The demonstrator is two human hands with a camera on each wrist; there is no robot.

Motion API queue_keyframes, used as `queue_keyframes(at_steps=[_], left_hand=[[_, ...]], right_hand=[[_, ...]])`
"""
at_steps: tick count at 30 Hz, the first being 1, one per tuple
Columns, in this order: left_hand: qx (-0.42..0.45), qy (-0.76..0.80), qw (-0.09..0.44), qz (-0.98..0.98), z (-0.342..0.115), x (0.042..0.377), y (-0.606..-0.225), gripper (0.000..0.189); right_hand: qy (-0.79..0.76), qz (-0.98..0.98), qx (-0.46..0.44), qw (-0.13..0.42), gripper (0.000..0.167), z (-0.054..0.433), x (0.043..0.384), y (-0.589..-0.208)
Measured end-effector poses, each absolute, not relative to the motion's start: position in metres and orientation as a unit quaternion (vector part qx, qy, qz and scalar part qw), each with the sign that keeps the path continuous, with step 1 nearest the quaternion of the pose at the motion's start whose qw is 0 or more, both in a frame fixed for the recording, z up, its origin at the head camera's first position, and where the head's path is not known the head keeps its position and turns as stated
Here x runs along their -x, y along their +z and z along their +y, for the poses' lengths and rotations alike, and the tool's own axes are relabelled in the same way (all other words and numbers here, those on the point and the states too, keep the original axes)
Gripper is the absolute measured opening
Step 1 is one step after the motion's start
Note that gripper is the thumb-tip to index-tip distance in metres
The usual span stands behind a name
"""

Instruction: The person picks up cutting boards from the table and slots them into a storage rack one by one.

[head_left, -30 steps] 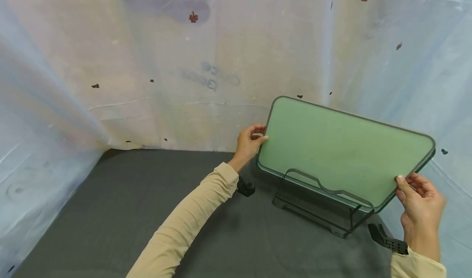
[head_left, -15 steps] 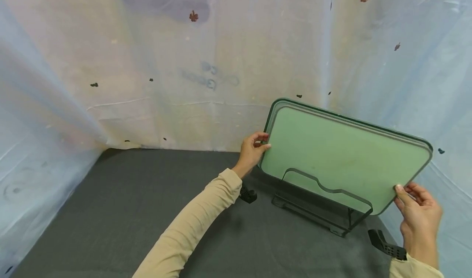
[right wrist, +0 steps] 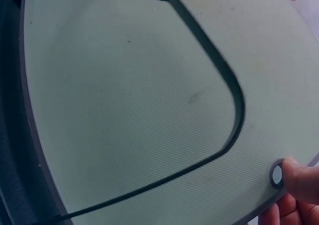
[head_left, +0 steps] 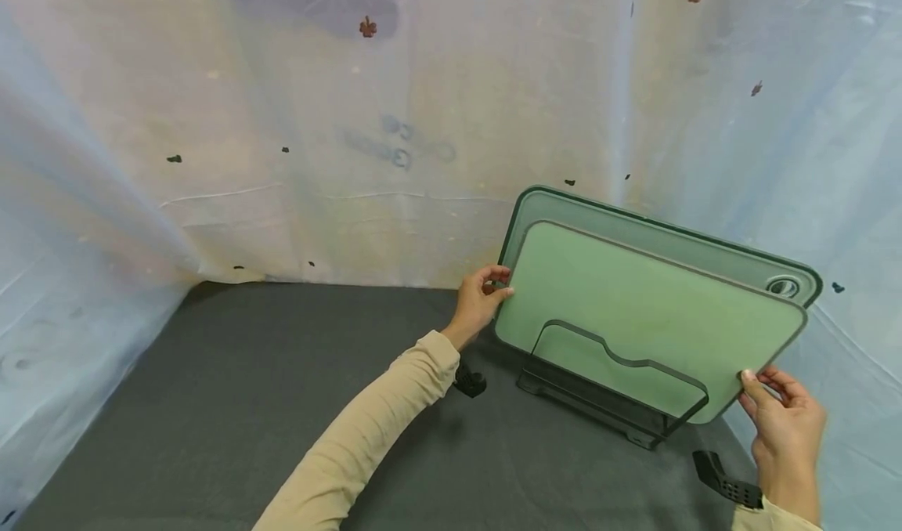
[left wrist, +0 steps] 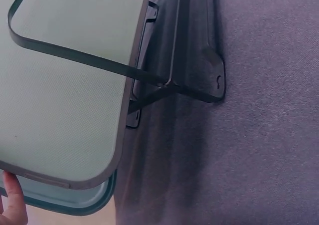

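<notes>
A light green cutting board [head_left: 634, 304] with a grey rim leans upright inside a black wire rack [head_left: 634, 363]. Its left edge is pinched by my left hand [head_left: 478, 305], thumb in front. At the lower right edge, my right hand [head_left: 785, 421] pinches the same board, thumb beside a small round hole [right wrist: 277, 174] in its corner. Behind stands a second, darker-rimmed green board [head_left: 662, 237], with a ringed hole at its upper right corner; its lower part is hidden. In the left wrist view, a fingertip [left wrist: 14, 187] touches the front board's edge.
The rack stands on a dark grey cloth-covered table [head_left: 282, 406]. A pale plastic sheet [head_left: 338, 124] with small leaf marks hangs behind and along both sides. Black straps with perforated mounts sit at both wrists.
Both hands have lowered the front board into the rack. Its top edge has dropped below that of the rear board, uncovering the rear board's upper band and corner hole.
</notes>
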State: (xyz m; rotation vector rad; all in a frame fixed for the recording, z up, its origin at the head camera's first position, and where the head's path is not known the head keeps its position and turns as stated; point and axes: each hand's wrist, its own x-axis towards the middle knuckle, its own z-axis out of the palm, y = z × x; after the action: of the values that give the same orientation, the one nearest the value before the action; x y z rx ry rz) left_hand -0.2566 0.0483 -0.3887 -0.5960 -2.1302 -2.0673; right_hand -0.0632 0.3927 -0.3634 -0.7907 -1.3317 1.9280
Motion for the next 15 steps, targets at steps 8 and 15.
queue_keyframes(at_steps=[8, 15], left_hand=[[0.199, -0.675, 0.057, -0.708, 0.051, 0.255, -0.392, 0.026], [0.197, -0.673, 0.056, -0.711, 0.049, 0.257, -0.4, 0.027]], right_hand=[[0.736, -0.503, 0.303, 0.338, 0.021, 0.394, 0.061, -0.374], [0.733, -0.509, 0.307, 0.33, 0.02, 0.392, 0.061, -0.377]])
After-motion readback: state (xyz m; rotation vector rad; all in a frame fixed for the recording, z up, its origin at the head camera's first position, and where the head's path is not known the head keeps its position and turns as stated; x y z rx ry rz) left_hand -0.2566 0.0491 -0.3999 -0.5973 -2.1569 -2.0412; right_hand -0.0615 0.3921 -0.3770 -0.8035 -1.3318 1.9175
